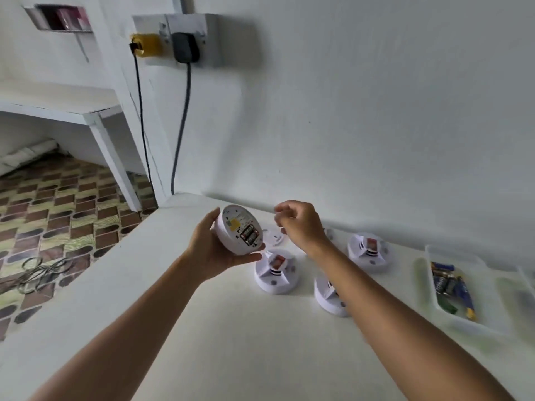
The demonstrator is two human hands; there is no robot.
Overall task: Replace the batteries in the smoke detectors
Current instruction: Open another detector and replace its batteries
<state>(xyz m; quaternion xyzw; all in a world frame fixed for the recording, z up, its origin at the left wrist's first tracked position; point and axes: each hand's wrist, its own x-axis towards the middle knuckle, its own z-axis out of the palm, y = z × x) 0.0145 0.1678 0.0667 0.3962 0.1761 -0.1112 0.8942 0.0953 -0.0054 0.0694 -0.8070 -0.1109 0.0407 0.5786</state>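
The left hand [210,251] is raised above the white table [202,328] and grips a round white smoke detector [238,230], thumb on the rim nearest the wall, fingers curled under the lower edge. The detector is turned so its back faces the camera; its battery bay is uncovered and shows batteries [249,235] lying side by side, with a yellow label just above them.

The right hand [298,224] hovers just right of the detector, apart from it. Its fingers are loosely curled with the fingertips drawn toward the thumb; motion blur hides whether anything small is pinched there.

Below and behind the right hand a round white cover plate [275,237] lies flat on the table. Three more smoke detectors stand on the table: one [273,273] directly under the held unit, one [330,295] partly hidden by the right forearm, and one [367,250] near the wall. Farther right sits a clear plastic tray [463,322] holding spare batteries [447,282] and blue packaging.

On the wall, a socket box [191,33] carries a yellow plug [144,44] and a black adapter [185,47], their cables hanging down.
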